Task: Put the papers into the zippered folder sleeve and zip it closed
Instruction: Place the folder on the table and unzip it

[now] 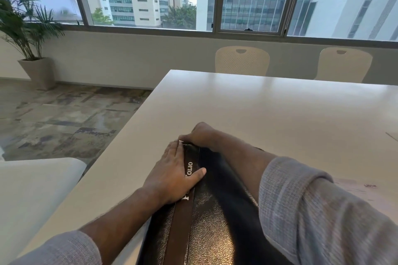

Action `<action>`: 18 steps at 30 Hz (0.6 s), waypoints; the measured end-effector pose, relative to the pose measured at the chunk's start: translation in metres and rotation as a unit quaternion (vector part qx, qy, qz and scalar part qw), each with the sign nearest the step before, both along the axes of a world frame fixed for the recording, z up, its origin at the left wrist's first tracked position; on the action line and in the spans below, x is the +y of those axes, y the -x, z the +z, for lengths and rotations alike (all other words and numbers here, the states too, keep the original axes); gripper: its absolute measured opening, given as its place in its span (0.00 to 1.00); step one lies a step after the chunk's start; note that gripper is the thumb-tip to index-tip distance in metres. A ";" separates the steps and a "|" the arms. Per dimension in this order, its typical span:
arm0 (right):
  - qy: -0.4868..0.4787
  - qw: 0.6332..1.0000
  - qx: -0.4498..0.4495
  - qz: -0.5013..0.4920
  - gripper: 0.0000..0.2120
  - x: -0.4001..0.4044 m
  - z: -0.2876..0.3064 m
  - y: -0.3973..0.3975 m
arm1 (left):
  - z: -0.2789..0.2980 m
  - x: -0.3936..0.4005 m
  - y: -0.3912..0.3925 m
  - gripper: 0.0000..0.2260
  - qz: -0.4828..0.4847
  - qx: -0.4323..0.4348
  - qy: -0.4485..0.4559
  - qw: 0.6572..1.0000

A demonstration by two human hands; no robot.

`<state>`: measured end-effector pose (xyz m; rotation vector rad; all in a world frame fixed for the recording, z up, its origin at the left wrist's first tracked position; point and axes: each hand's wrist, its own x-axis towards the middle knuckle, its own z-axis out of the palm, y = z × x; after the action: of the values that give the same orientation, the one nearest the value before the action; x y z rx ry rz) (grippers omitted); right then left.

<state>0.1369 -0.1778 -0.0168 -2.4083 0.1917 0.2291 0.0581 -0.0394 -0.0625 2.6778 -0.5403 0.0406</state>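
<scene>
Folder [206, 211] lower centre on bench [280, 118]. Left hand [172, 172] flat, pressing cover; right hand [201, 135] pinched at far corner, probably on zipper pull. Risk: paper edge snagging teeth.

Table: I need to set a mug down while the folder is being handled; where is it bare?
The table is bare beyond the hands, toward the two chairs. The near part is crowded: folder, left hand, right hand, and papers at the right.

Both hands [172, 170] [201, 135] on folder [211, 211] — table [280, 114]
</scene>
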 end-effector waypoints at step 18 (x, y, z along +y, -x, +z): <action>0.045 0.996 0.072 0.015 0.08 0.023 0.017 -0.014 | 0.004 0.000 0.009 0.37 -0.004 -0.123 0.024 0.992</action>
<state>0.1512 -0.1550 -0.0001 -2.4865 0.2358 0.4169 0.0494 -0.0399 -0.0587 2.6400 -0.6162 0.3809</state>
